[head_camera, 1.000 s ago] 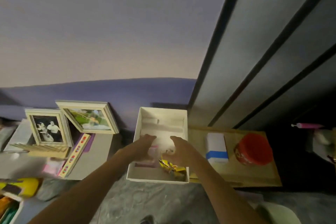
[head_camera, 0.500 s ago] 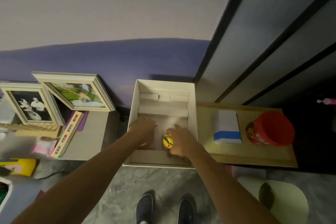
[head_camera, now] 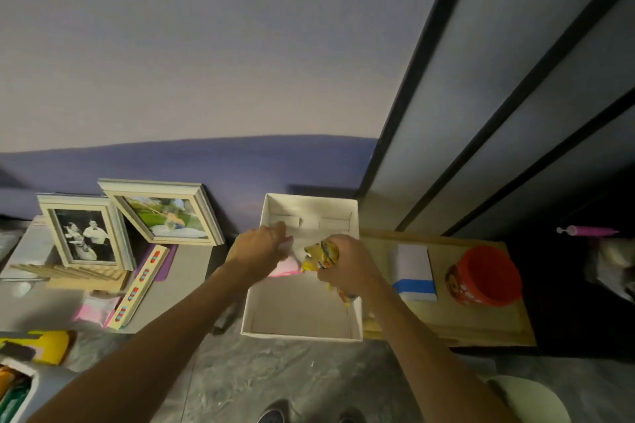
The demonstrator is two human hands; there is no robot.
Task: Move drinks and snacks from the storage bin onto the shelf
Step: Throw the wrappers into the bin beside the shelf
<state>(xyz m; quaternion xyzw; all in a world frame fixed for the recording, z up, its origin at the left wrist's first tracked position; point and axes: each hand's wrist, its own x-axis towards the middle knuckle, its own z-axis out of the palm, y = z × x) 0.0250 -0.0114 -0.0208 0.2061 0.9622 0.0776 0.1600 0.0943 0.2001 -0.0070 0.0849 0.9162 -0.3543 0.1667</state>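
A white cardboard storage bin (head_camera: 302, 331) stands on the floor in front of me. My left hand (head_camera: 259, 245) grips a pink and white snack packet (head_camera: 287, 264) above the bin. My right hand (head_camera: 347, 261) grips a yellow snack packet (head_camera: 319, 256) right beside it, over the bin's right side. The bin's floor below the hands looks bare. To the right a low wooden shelf board (head_camera: 481, 326) holds a white box with a blue band (head_camera: 414, 268) and a red tub (head_camera: 484, 276).
Two framed photos (head_camera: 82, 237) (head_camera: 165, 213) lean on a grey surface at left, with a wooden rack (head_camera: 79, 276) and a strip of coloured dots (head_camera: 141, 288). A dark cabinet (head_camera: 515, 113) rises at right. Yellow and other packets (head_camera: 41, 345) lie at far left.
Both hands have risen out of the bin, each lifting a packet: pink and white in the left, yellow in the right. The camera has tilted up a little.
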